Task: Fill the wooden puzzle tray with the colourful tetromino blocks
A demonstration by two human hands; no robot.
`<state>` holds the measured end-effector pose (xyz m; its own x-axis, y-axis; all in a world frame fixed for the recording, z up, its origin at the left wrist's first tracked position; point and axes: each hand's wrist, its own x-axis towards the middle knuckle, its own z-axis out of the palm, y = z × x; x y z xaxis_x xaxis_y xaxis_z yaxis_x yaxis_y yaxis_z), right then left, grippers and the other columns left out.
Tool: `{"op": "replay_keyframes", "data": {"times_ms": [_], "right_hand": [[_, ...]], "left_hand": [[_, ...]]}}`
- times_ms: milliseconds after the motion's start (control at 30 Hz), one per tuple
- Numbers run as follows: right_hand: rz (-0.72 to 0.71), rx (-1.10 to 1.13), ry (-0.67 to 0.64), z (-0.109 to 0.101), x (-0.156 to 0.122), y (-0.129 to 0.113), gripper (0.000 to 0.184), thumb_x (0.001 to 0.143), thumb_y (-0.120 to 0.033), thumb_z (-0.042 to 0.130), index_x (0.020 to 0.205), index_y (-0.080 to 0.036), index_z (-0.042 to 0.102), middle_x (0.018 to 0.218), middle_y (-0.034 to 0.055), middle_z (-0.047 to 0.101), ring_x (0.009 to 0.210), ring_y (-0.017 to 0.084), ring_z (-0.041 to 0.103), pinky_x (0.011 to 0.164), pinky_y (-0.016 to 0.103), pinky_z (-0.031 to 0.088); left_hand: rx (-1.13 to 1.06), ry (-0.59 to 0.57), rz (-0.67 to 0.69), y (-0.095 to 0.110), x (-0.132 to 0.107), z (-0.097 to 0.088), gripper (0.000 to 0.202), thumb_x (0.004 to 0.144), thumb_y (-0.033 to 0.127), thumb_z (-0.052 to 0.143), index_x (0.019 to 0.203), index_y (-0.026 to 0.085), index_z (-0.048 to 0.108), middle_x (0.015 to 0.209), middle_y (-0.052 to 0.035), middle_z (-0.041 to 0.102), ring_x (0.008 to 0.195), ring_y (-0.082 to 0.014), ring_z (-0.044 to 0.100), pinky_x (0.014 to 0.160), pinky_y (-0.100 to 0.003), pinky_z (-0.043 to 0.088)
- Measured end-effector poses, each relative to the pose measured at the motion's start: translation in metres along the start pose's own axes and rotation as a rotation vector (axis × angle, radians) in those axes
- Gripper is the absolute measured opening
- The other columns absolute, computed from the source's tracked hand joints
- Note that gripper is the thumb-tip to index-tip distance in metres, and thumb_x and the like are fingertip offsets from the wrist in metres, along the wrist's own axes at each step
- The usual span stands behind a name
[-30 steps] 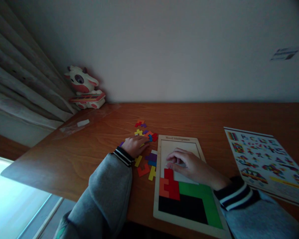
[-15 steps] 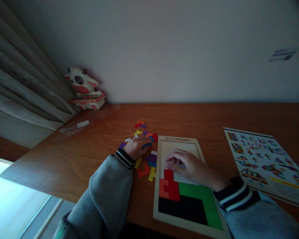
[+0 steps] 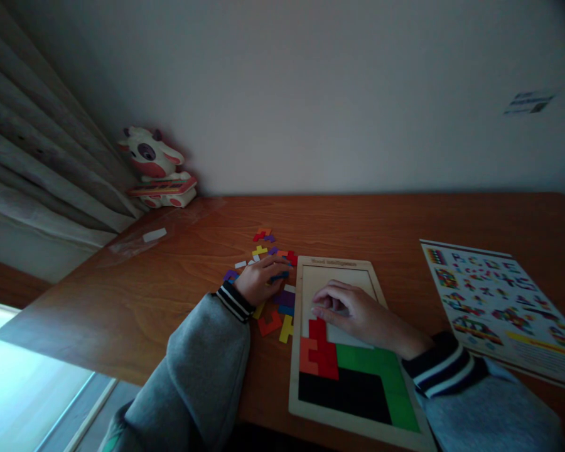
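Note:
My left hand lies over a heap of small coloured puzzle pieces, its fingers reaching out to the right. A blue piece shows right at its fingertips. Over the wooden puzzle board is my right hand, loosely curved, a gap between thumb and fingers and nothing visible in them. Filling the board's near part are red pieces, an orange piece, a black area and a green area. A white area is partly hidden under my right hand.
Beside the board lie an orange U-shaped piece, a yellow piece and a purple piece. A printed pattern sheet is on the right. A cow-shaped toy keyboard stands at the back left, near a curtain.
My left fingers have shifted slightly among the pieces, near the blue one. My right hand stays in place over the board. The view has turned very slightly.

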<state>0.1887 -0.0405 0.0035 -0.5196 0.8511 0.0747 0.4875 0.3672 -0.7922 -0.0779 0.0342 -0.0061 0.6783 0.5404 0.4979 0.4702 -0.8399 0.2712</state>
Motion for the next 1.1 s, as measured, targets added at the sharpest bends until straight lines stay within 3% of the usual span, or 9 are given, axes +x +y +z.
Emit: {"op": "replay_keyframes", "data": {"times_ms": [167, 300, 567, 733, 867, 967, 1100], "right_hand": [[0.01, -0.002, 0.005, -0.001, 0.002, -0.003, 0.025, 0.095, -0.043, 0.06, 0.098, -0.019, 0.068, 0.09, 0.0035, 0.063, 0.077, 0.014, 0.059, 0.071, 0.028, 0.048], [0.021, 0.01, 0.028, 0.0, 0.001, -0.003, 0.024, 0.095, -0.042, 0.059, 0.1, -0.02, 0.067, 0.091, 0.0039, 0.065, 0.077, 0.015, 0.059, 0.071, 0.029, 0.049], [0.096, 0.285, 0.121, 0.006, 0.002, -0.003, 0.035, 0.094, -0.049, 0.06, 0.116, -0.022, 0.061, 0.093, 0.0026, 0.068, 0.084, 0.016, 0.064, 0.075, 0.03, 0.051], [0.093, 0.46, 0.087, 0.005, 0.002, -0.007, 0.034, 0.091, -0.051, 0.064, 0.109, -0.022, 0.064, 0.1, 0.0039, 0.07, 0.093, 0.017, 0.066, 0.084, 0.033, 0.052], [0.104, 0.526, 0.072, 0.004, 0.002, -0.007, 0.037, 0.088, -0.051, 0.067, 0.112, -0.022, 0.063, 0.098, 0.0032, 0.071, 0.09, 0.017, 0.067, 0.082, 0.033, 0.053], [0.112, 0.539, 0.072, 0.005, 0.002, -0.006, 0.037, 0.087, -0.048, 0.07, 0.113, -0.023, 0.063, 0.093, 0.0016, 0.071, 0.087, 0.016, 0.067, 0.08, 0.031, 0.053], [0.095, 0.569, 0.067, 0.008, 0.002, -0.003, 0.035, 0.083, -0.045, 0.075, 0.107, -0.022, 0.066, 0.098, 0.0017, 0.07, 0.087, 0.015, 0.066, 0.08, 0.03, 0.053]], "left_hand": [[-0.046, -0.054, -0.033, 0.005, 0.0, 0.001, 0.042, 0.083, 0.005, 0.054, 0.121, 0.022, 0.065, 0.115, -0.0058, 0.071, 0.102, -0.0159, 0.069, 0.091, -0.03, 0.058], [0.01, 0.014, -0.021, 0.008, 0.001, 0.0, 0.033, 0.085, 0.008, 0.057, 0.115, 0.02, 0.066, 0.098, -0.0046, 0.074, 0.086, -0.0155, 0.071, 0.08, -0.027, 0.059], [-0.012, 0.13, 0.334, 0.038, 0.011, -0.001, 0.016, 0.093, 0.015, 0.06, 0.108, 0.017, 0.063, 0.095, -0.0064, 0.074, 0.087, -0.016, 0.071, 0.081, -0.028, 0.058], [-0.028, 0.16, 0.328, 0.052, 0.011, 0.003, 0.015, 0.094, 0.015, 0.058, 0.109, 0.018, 0.061, 0.093, -0.0048, 0.074, 0.081, -0.013, 0.071, 0.074, -0.023, 0.059], [-0.053, 0.156, 0.292, 0.054, 0.012, 0.001, 0.011, 0.096, 0.016, 0.057, 0.106, 0.018, 0.061, 0.093, -0.0053, 0.073, 0.08, -0.0134, 0.071, 0.073, -0.024, 0.059], [-0.044, 0.131, 0.326, 0.053, 0.013, -0.001, 0.009, 0.096, 0.016, 0.057, 0.103, 0.017, 0.063, 0.096, -0.0066, 0.072, 0.085, -0.0151, 0.069, 0.076, -0.027, 0.059], [0.001, 0.192, 0.324, 0.052, 0.012, -0.003, 0.009, 0.091, 0.018, 0.065, 0.099, 0.022, 0.068, 0.111, -0.0072, 0.066, 0.107, -0.0212, 0.063, 0.09, -0.037, 0.058]]}}
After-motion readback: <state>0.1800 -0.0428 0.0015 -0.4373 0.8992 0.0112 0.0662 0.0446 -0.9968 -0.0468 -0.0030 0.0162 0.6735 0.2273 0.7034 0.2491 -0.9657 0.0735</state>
